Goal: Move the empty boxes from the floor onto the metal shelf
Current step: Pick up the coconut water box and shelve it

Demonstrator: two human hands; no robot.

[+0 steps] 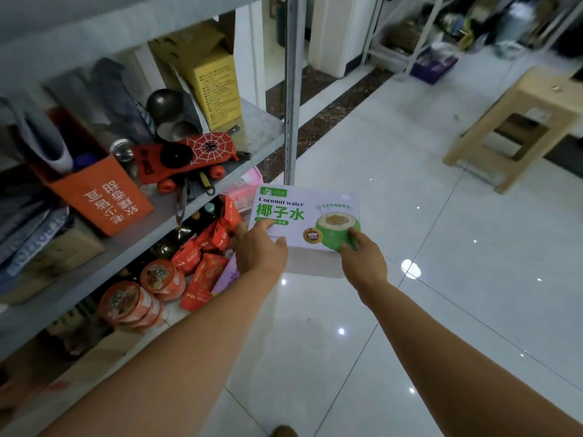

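A white coconut water box (310, 212) with green lettering is held above the tiled floor, just right of the metal shelf (252, 121). My left hand (260, 249) grips its near left edge, thumb on top. My right hand (362, 257) grips the near right edge over the printed green coconut. A pink box (244, 190) sits behind it at the shelf's lower level.
The middle shelf carries an orange bag (104, 197), a red spider-web toy car (195, 156) and a yellow carton (217, 89). Red snack packets (202, 257) and noodle bowls (138, 301) fill the bottom level. The shelf's upright post (291, 89) stands behind the box. A beige stool (517, 127) stands to the right.
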